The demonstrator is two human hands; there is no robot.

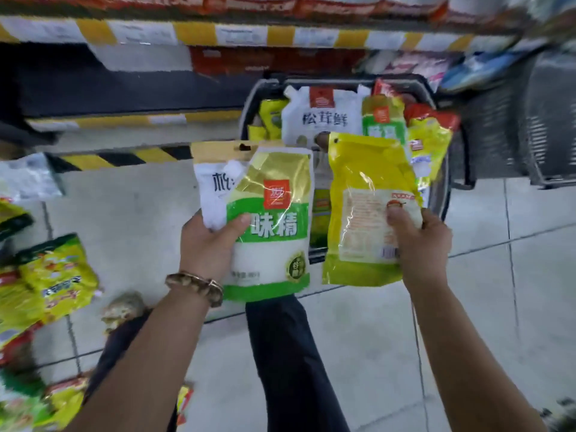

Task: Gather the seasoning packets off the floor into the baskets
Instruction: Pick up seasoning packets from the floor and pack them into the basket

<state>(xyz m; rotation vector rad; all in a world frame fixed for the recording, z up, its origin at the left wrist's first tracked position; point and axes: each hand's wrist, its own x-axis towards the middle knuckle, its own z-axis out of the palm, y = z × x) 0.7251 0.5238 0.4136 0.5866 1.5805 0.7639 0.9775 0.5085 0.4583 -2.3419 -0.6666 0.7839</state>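
Forearms, 2, bare, reach forward from the lower frame; a beaded bracelet [194, 283] circles the left wrist. Dark trouser legs [290, 353] show between them.

Left hand [208, 241]: fingers curled behind and thumb pressed across the front of 2 stacked packets held upright. The front one is a green, gold and white packet [271, 219] with a red logo; behind it, offset to the left, is a white packet [215, 188] with a tan header strip.

Right hand [420, 241]: pinches 1 yellow packet [367, 213] at its right edge, thumb on the printed back label, the packet upright and just beside the left hand's pair.

All 3 held packets hang in the air over the near rim of a dark shopping basket [246, 120] standing on the tiled floor [140, 213]. The basket holds more packets, among them a large white pouch [324, 120] plus yellow, green and red ones.

A second dark mesh basket [514, 129] stands at far right; its contents cannot be made out.

Loose yellow and green packets [59, 275] lie on the floor at left, well apart from both hands.

Store shelving with a yellow and white price strip [218, 34] runs across the top.
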